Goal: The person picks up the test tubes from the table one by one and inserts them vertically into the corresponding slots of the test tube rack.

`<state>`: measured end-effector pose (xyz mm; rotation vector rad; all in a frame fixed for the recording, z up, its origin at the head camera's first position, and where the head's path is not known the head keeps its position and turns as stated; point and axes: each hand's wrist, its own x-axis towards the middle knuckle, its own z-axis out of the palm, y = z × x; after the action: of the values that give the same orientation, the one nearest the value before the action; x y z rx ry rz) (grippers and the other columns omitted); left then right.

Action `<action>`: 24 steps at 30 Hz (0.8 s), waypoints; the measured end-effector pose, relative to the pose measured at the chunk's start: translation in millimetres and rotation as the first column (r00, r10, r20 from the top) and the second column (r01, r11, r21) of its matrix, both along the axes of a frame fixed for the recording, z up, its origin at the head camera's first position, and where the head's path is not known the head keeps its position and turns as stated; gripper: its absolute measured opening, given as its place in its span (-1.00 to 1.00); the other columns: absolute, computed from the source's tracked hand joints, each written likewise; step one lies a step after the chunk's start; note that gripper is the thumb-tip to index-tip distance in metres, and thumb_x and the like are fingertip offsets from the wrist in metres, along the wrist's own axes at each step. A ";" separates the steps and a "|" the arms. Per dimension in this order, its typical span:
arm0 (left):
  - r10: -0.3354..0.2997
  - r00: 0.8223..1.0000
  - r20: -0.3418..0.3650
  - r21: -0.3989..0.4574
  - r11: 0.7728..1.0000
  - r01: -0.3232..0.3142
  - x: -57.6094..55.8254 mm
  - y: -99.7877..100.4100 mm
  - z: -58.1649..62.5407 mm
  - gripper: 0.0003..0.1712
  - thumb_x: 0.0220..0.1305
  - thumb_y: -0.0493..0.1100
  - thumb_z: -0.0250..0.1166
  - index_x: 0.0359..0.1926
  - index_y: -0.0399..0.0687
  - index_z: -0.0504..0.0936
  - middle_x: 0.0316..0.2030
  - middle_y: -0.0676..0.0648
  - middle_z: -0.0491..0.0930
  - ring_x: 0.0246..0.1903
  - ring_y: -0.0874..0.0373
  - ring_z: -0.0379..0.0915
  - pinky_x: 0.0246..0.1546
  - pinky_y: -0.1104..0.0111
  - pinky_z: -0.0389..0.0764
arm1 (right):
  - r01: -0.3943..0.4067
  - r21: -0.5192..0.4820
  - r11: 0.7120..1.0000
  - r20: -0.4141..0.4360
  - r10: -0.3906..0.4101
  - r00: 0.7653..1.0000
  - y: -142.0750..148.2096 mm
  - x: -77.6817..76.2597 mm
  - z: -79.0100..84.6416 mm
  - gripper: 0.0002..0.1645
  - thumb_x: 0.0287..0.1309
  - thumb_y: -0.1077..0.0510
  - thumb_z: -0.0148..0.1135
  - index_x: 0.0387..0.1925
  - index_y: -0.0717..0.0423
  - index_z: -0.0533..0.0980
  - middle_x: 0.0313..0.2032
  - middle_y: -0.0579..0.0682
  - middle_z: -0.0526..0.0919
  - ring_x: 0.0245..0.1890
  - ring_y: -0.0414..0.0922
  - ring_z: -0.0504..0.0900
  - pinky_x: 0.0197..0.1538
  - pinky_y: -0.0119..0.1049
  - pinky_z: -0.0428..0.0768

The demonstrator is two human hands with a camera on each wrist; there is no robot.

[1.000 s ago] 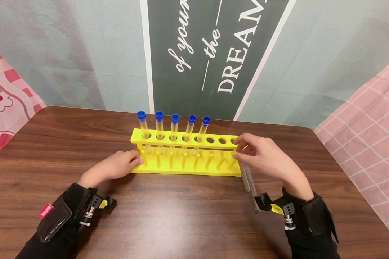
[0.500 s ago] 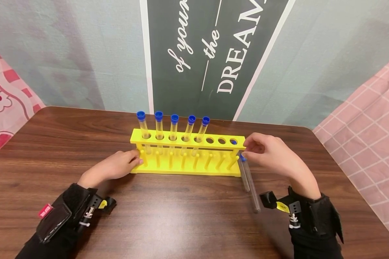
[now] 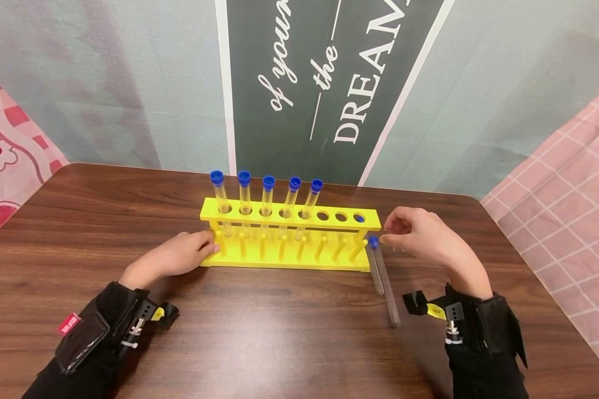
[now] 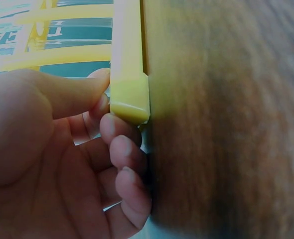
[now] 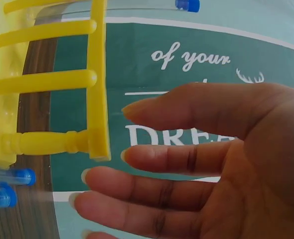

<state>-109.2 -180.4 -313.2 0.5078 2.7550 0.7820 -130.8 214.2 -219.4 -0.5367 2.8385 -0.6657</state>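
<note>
A yellow test tube rack [image 3: 329, 224] stands on the table, with several blue-capped clear test tubes [image 3: 221, 195] upright in its left holes. The holes at its right end hold no tubes. My left hand [image 3: 179, 256] grips the rack's left end; in the left wrist view, thumb and fingertips meet the end of its base [image 4: 129, 97]. Just off the right end hovers my right hand [image 3: 431, 239], fingers extended, thumb apart and nothing between them. Beside that end two capped test tubes lie on the table, the nearer tube [image 3: 386, 288] partly overlapping the other.
The dark wood-grain table [image 3: 259, 332] ends at a back edge against a grey-green curtain [image 3: 169, 83] with a lettered dark panel [image 3: 289, 133]. Pink patterned cloth [image 3: 574, 166] hangs at the sides.
My right hand has drawn away from the rack's right end, moving right. The caps of the lying test tubes have come into view. My left hand has stayed at the left end.
</note>
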 end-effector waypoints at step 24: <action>0.004 1.000 -0.020 -0.014 1.000 -0.005 -0.1 1.5 1.4 -0.75 0.34 -0.17 0.06 -0.49 -0.14 0.31 -0.66 0.03 0.17 -0.66 0.20 0.09 -0.58 0.38 0.16 | 0.065 -0.003 0.998 0.240 -0.062 0.969 9.4 -19.6 -20.1 -0.68 0.07 0.17 0.24 -0.25 0.32 0.38 -0.45 0.07 0.52 -0.56 -0.06 0.53 -0.46 -0.24 0.49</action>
<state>-109.2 -178.8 -311.8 0.5096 2.7786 0.7624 -150.5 223.5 -239.5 -0.3417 2.6359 -0.7052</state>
